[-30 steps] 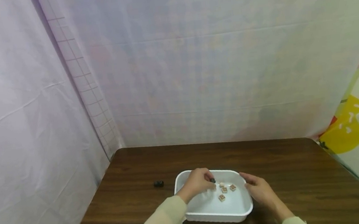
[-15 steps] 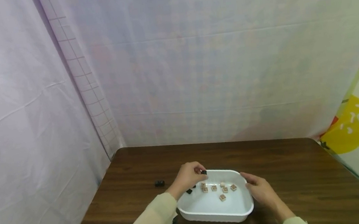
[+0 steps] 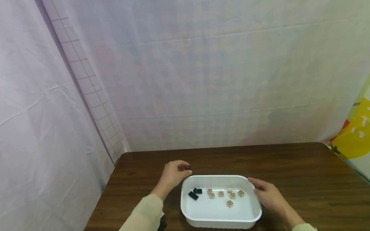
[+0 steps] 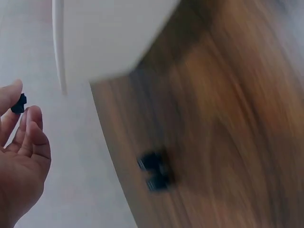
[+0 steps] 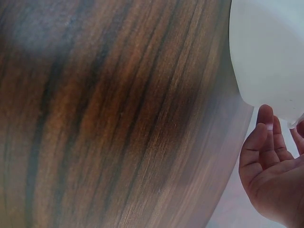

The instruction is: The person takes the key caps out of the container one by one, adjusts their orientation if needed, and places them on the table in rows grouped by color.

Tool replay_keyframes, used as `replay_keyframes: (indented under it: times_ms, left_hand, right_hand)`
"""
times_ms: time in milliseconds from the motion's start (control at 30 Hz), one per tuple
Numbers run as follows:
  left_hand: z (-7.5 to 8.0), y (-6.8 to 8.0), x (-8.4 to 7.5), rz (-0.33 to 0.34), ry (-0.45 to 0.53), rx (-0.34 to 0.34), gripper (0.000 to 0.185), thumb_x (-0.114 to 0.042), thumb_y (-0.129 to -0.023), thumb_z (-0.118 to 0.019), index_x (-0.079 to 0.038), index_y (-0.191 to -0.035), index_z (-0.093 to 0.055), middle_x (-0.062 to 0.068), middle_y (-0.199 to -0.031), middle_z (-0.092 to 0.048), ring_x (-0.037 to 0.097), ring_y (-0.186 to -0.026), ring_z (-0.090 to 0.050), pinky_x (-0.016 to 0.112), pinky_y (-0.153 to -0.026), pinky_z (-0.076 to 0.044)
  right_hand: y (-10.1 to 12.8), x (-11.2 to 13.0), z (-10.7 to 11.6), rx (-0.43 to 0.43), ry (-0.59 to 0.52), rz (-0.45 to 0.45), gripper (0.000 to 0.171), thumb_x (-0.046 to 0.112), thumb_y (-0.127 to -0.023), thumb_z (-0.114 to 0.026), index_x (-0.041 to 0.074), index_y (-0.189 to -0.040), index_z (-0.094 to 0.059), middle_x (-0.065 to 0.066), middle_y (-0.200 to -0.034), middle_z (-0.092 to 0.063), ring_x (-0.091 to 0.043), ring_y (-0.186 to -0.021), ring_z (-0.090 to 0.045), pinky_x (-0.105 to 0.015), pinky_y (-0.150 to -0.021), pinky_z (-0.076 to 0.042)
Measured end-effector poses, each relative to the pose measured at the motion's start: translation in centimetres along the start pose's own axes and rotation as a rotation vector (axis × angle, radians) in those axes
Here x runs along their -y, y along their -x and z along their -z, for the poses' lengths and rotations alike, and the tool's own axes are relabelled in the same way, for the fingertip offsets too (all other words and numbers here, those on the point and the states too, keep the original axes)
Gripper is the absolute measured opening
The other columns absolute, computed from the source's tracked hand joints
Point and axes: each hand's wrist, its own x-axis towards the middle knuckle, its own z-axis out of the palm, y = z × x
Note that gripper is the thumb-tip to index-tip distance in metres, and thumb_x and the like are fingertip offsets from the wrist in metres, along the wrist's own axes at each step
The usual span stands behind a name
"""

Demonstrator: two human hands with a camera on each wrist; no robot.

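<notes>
Past the tray's far left corner, my left hand [image 3: 174,173] pinches a small black block [image 4: 19,103] between thumb and fingertips, above the rim. The white rectangular tray [image 3: 223,220] stands on the table. Inside it, black blocks [image 3: 193,195] lie at the left, and several small tan square pieces with brown markings [image 3: 229,203] lie scattered through the middle and right. My right hand [image 3: 270,197] grips the tray's right rim, its thumb at the rim and its other fingers against the outer wall [image 5: 268,57].
A dark wood-grain table [image 3: 296,171] carries everything. Outside the tray, a black two-lobed piece [image 4: 154,171] lies on it, blurred in the left wrist view and covered by my left arm in the head view. Pale cloth [image 3: 200,72] hangs behind the table.
My left hand has lifted out of the tray and moved left and away past its far left corner, carrying a black block. The black blocks in the tray have come into view. My right hand stays put.
</notes>
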Motion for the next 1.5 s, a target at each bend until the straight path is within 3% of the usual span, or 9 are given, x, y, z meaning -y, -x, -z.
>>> replay_keyframes:
  times_ms: [367,633,800,1033,1500]
  left_hand:
    - [4.4,1.5,5.4,0.079,-0.113,-0.095,0.023,-0.011,-0.083,-0.078,-0.001,-0.103,-0.073,0.005,-0.088,-0.068,0.022,-0.084,-0.064,0.039,-0.074,-0.053]
    - [6.3,2.9,8.2,0.145,-0.212,-0.091,0.023,-0.006,-0.081,-0.079,0.001,-0.102,-0.073,0.009,-0.090,-0.069,0.026,-0.085,-0.064,0.043,-0.076,-0.053]
    - [6.5,3.5,9.4,0.183,-0.232,-0.057,0.023,-0.007,-0.080,-0.079,0.000,-0.101,-0.072,0.008,-0.090,-0.068,0.025,-0.086,-0.063,0.044,-0.079,-0.052]
    - [6.0,3.9,10.2,0.199,-0.219,-0.019,0.017,-0.007,-0.076,-0.082,-0.005,-0.091,-0.073,0.000,-0.076,-0.061,0.015,-0.071,-0.055,0.034,-0.067,-0.048]
    - [4.8,4.1,10.4,0.131,-0.202,0.018,0.018,-0.002,-0.073,-0.081,-0.001,-0.089,-0.073,-0.002,-0.069,-0.059,0.011,-0.065,-0.052,0.029,-0.062,-0.046]
  right_hand:
    - [0.0,0.0,0.1,0.004,-0.004,-0.008,0.042,0.001,-0.094,-0.051,-0.004,-0.136,-0.055,-0.033,-0.128,-0.057,-0.045,-0.119,-0.054,-0.055,-0.097,-0.044]
    - [0.0,0.0,0.2,0.008,-0.010,-0.025,0.043,0.002,-0.094,-0.051,-0.004,-0.136,-0.055,-0.033,-0.130,-0.056,-0.044,-0.120,-0.053,-0.054,-0.098,-0.043]
    - [0.0,0.0,0.1,0.010,-0.009,-0.031,0.043,0.002,-0.094,-0.051,-0.004,-0.137,-0.055,-0.033,-0.131,-0.055,-0.045,-0.120,-0.053,-0.055,-0.098,-0.043]
    - [-0.1,0.1,0.1,0.010,-0.009,-0.020,0.043,0.002,-0.094,-0.051,-0.004,-0.137,-0.055,-0.033,-0.131,-0.054,-0.045,-0.121,-0.052,-0.055,-0.098,-0.043]
    - [-0.1,0.1,0.1,0.007,-0.004,-0.023,0.042,0.002,-0.094,-0.052,-0.004,-0.136,-0.055,-0.033,-0.130,-0.055,-0.045,-0.119,-0.054,-0.055,-0.097,-0.043]
